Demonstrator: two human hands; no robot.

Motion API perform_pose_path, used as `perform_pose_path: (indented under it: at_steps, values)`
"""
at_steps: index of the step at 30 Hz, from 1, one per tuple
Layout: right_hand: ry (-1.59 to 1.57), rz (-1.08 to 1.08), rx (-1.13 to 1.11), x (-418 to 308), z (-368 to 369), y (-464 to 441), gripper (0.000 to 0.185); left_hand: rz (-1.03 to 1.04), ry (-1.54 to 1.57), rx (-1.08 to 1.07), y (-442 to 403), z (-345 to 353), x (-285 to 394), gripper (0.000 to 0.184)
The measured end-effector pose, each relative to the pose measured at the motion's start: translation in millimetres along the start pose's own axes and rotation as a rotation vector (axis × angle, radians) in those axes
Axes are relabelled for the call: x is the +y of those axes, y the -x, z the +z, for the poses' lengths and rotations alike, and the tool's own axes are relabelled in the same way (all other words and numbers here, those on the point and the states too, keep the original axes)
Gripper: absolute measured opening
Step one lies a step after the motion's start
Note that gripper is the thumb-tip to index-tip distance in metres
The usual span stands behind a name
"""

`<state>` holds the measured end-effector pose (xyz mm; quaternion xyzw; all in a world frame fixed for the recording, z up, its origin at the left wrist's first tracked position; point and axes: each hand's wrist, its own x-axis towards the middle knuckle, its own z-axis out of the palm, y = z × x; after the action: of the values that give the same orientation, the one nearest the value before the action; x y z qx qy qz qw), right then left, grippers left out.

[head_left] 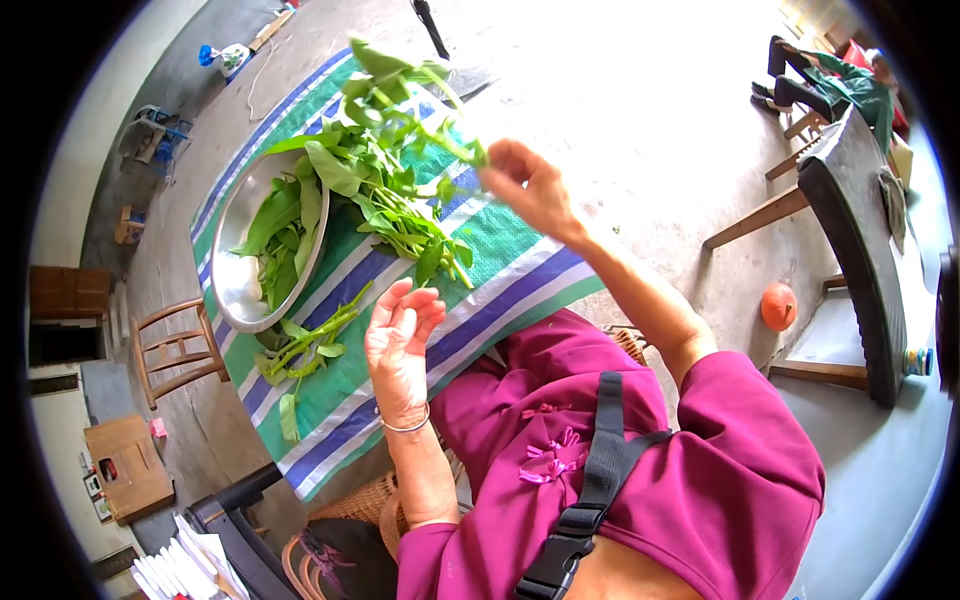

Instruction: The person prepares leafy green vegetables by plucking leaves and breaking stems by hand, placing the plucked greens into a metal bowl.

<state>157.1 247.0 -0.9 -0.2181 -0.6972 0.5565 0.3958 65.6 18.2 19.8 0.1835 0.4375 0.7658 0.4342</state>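
My right hand point(532, 192), a little blurred, pinches the lower end of a leafy green stem point(400, 95) and holds it raised over the table's far side. Below it lies a pile of leafy greens point(395, 205) with the stem ends toward me. My left hand point(400, 345) is palm up above the near edge, fingers loosely curled and nothing visible in them. A steel bowl point(238, 275) holding picked leaves point(285, 235) stands on the left. Between the bowl and my left hand lie loose stems point(310, 345) with few leaves.
A striped green, blue and white sheet point(510, 255) covers the table. Wooden chairs stand left point(180, 350) and right point(860, 270). An orange round object point(778, 306) is on the floor. Another person point(850, 90) sits at upper right. A bag point(345, 560) is beside me.
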Motion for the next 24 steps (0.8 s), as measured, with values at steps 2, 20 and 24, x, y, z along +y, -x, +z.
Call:
perform_pose_path:
  at_steps: [2,20,24]
  values:
    - [0.065,0.024,-0.086,-5.7,7.3,23.5,0.022,0.039,-0.135,-0.001,-5.5,11.6,-5.5,0.036]
    - [0.091,-0.356,-0.467,-14.3,64.2,110.2,0.019,0.002,0.026,0.206,24.1,-20.7,-43.8,0.033]
    - [0.099,-0.419,-0.438,-12.9,53.3,100.5,0.02,-0.014,-0.039,0.248,31.5,-33.0,-34.0,0.033]
